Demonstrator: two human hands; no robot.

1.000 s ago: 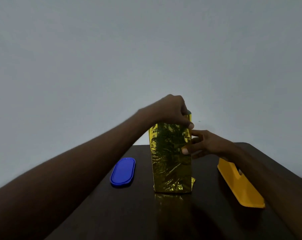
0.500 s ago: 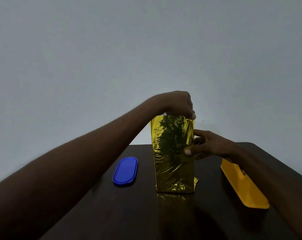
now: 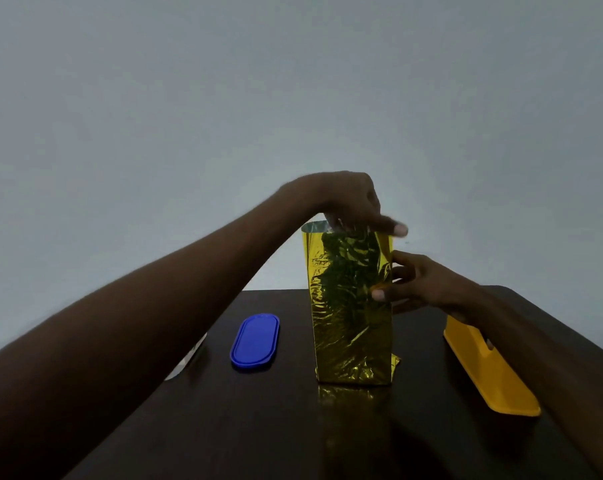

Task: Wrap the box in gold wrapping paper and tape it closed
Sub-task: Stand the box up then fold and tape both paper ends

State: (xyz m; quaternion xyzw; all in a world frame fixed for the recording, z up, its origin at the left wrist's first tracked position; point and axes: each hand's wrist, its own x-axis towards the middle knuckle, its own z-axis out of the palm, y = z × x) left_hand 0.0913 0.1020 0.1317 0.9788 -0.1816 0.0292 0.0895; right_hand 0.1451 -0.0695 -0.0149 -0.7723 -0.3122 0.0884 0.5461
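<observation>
— Box position?
— Upright near the middle of the dark tabletop, wrapped in crinkled gold paper. A small flap of paper sticks out at its lower right corner, on the tabletop.
— Left hand?
— Over the top of the box, fingers reaching across the open upper edge of the paper. It is blurred, so I cannot tell whether they pinch the paper or only press on it.
— Right hand?
— At the right edge of the box, about halfway up. Thumb on the front face, fingers curled round behind the edge, gripping the box through the paper.
— Anything else?
— Blue oval lid flat to the left of the box, apart from it. Long yellow object to the right, partly behind the right forearm. Pale wall behind.
</observation>
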